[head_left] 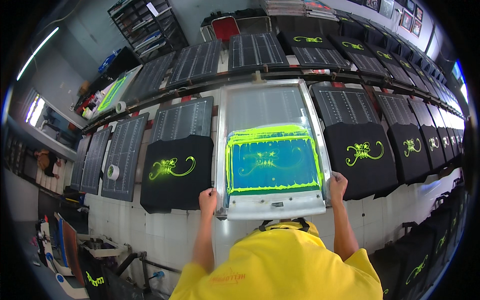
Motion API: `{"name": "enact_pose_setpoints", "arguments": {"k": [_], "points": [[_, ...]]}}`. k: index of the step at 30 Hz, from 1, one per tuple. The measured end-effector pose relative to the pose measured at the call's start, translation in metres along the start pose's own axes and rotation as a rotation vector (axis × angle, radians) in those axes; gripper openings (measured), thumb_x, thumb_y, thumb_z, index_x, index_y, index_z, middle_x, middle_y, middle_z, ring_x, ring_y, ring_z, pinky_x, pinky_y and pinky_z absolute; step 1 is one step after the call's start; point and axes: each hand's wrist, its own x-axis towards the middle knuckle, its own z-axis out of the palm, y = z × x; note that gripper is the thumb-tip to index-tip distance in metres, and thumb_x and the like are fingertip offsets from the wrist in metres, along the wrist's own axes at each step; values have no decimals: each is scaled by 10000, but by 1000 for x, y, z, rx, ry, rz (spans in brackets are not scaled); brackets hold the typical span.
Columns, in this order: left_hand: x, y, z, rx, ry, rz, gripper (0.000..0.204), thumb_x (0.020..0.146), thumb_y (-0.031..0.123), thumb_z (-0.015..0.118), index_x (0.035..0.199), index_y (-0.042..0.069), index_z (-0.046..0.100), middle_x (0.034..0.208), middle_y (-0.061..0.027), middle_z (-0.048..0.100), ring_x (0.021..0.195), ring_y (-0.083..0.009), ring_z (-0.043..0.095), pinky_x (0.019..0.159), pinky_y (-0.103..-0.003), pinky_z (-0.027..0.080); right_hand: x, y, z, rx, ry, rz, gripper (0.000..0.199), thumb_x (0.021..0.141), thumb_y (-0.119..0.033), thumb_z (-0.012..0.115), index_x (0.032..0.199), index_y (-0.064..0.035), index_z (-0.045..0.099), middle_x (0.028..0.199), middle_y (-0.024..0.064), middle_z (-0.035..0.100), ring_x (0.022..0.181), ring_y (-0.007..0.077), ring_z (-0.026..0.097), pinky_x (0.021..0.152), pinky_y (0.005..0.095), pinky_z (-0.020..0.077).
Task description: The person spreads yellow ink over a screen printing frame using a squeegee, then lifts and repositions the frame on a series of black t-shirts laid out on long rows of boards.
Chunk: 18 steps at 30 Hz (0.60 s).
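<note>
Head view: L hand (207,200) & R hand (337,184), fingers seemingly curled, grip print screen frame (272,205) edges.

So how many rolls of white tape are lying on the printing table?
2: one white tape roll on a bare pallet left of the printed black shirt, another farther up-left. Others may be hidden.

1 screen frame (272,150) w/ neon ink, center. 2 hands: left hand (207,200), right hand (338,181). 2 tape rolls (113,172), left. 2 printed black shirts (176,172) nearest the frame, more far right.
</note>
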Motion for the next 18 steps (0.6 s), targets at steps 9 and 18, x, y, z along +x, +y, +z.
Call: {"name": "enact_pose_setpoints", "arguments": {"k": [9,18], "points": [[3,19,-8,233,-142,-67,298,875,253,592,870,-40,649,705,-237,609,704,-403,623,660,-443,474,1,3,-1,-118,-8,-49,223,831,-17,561,998,63,686,861,164,711,777,189,678,736,296,512],[-57,69,-49,268,-301,613,407,844,283,660,1179,52,652,1283,-127,598,1220,-326,515,988,-419,440,-69,-77,-55,-564,-479,-764,541,744,-171,721,1255,-68,577,1230,140,601,1160,363,537,983,433,451]]}}
